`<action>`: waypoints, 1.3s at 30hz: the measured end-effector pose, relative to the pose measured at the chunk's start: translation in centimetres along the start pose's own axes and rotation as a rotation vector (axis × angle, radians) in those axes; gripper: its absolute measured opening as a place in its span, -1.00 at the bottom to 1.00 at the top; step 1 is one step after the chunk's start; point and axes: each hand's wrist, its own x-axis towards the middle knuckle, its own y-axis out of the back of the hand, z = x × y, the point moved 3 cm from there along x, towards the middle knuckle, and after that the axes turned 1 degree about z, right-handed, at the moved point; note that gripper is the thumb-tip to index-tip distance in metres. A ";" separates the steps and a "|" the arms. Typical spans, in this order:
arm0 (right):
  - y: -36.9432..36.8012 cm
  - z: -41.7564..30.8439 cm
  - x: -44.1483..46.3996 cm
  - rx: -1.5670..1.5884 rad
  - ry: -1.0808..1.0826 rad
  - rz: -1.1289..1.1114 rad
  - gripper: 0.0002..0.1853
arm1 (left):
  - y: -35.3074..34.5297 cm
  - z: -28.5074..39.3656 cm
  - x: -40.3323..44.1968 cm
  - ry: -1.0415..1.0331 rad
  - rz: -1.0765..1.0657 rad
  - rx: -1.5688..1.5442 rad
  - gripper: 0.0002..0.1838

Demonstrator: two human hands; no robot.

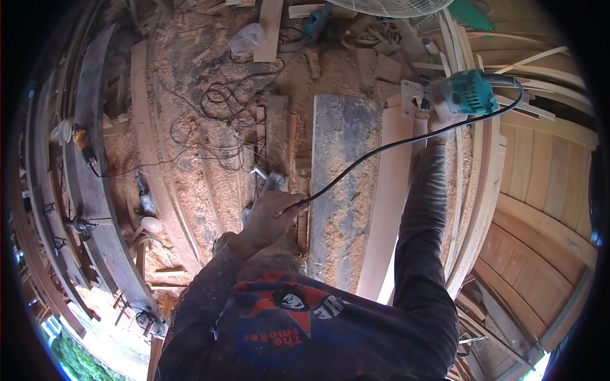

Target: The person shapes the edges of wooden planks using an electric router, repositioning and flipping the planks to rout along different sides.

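My right hand (pixel 443 120), arm stretched forward, is closed around a teal handheld router (pixel 471 93). The tool lies tilted on its side, with its squarish base plate (pixel 414 100) facing left over the end of a long pale board (pixel 389 184). A black power cord (pixel 381 150) loops from the router's rear back across to my left hand (pixel 270 217). My left hand is closed on that cord in front of my body, its fingertips pinched together. The router's bit cannot be made out.
A dark plank (pixel 343 190) strewn with sawdust lies beside the pale board. Tangled cables (pixel 222 101) cover the shavings-strewn floor. At left, an angle grinder (pixel 81 140) rests on a long beam (pixel 95 159). Wooden panels (pixel 527 267) stand at right, and a fan guard (pixel 391 5) is at the top.
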 end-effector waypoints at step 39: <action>4.7 -11.2 -8.0 0.330 -0.277 0.096 -0.54 | 1.1 1.8 -8.6 -0.077 0.076 0.053 -0.78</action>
